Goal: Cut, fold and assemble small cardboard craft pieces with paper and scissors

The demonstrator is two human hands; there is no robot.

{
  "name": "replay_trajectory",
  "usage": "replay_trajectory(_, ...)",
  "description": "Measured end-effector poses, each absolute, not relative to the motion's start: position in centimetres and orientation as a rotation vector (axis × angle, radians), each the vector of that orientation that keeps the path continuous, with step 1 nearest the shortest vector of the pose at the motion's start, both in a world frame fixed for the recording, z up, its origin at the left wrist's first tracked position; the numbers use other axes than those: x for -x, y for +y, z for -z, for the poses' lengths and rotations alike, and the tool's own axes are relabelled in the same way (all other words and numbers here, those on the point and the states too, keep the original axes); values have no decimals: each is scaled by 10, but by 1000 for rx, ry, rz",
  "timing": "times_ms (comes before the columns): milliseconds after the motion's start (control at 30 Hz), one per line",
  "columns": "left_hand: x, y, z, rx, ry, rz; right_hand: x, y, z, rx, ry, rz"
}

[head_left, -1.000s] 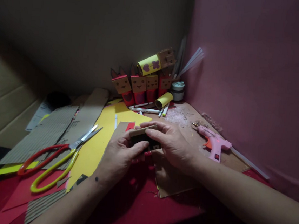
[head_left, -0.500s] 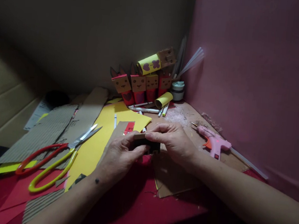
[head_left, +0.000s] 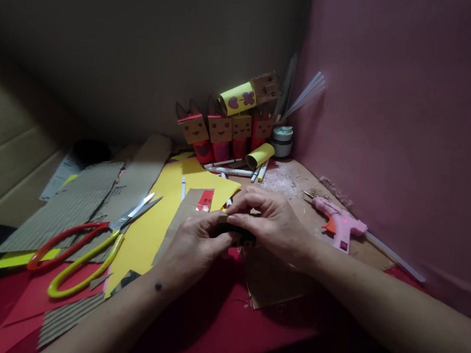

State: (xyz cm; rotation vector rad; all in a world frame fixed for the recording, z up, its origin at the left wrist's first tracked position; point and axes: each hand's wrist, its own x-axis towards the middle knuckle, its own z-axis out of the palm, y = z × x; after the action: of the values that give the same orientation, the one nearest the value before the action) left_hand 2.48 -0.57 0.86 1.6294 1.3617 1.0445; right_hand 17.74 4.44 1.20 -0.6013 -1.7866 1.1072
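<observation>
Between both hands is a small piece of cardboard (head_left: 236,234), brown on its upper edge with a dark printed face toward me. My left hand (head_left: 198,242) is closed on its left end, thumb in front. From the right, my right hand (head_left: 275,222) pinches its top edge with thumb and fingers; much of the piece is hidden. Under and beside my right hand lies a flat brown cardboard sheet (head_left: 277,286). Behind my left hand a cardboard strip with a red label (head_left: 194,200) rests on yellow paper (head_left: 141,239).
Scissors (head_left: 120,224) with red and yellow handles lie partly spread at left, near corrugated cardboard (head_left: 70,199). A pink glue gun (head_left: 343,223) lies at right by the wall. Behind stand cardboard animal figures (head_left: 220,130), a yellow tube (head_left: 260,155), markers (head_left: 233,172) and a small jar (head_left: 281,142).
The held cardboard piece has tilted slightly and my right fingers have curled closer over its top edge. The whole view has shifted a little.
</observation>
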Motion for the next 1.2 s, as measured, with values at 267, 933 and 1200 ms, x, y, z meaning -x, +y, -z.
replay_trajectory(267,-29,-11,-11,-1747,1414,-991,-174,38,-14,642,-1816,-1056)
replay_trajectory(933,-8,4,-22,-1313,1234,-1055,-183,59,-15,756,-1628,-1398)
replay_trajectory(1200,-5,9,-19,-1193,1112,-1064,-183,60,-9,745,-1641,-1611)
